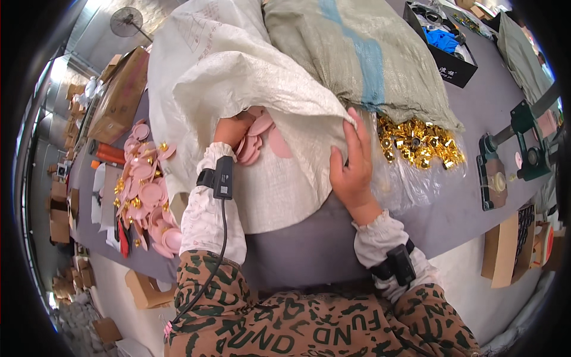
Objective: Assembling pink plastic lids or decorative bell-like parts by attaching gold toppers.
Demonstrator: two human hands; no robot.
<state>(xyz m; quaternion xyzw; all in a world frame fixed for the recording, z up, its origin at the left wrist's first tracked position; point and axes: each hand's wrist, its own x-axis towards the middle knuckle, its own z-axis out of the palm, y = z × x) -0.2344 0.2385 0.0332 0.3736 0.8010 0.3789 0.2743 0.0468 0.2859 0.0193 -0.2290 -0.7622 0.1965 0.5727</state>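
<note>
A white woven sack (pixel 279 202) lies on the table with its mouth facing me. My left hand (pixel 234 129) reaches into that mouth, beside several pink round plastic pieces (pixel 250 149); its fingers are hidden by the sack's fold and the pieces. At the right side of the opening, my right hand (pixel 355 169) holds up the sack's rim with its fingertips, the fingers long and the thumb apart from them. Left of the sack lies a heap of pink dish-shaped pieces (pixel 151 193) mixed with small gold parts (pixel 135 203).
A greenish-grey sack with a blue stripe (pixel 369 53) lies to the right, above shiny gold parts (pixel 422 143) on clear plastic. Farther right stand a black box (pixel 458 68) and a green hand press (pixel 523 143). Cartons (pixel 119 95) stand at the left.
</note>
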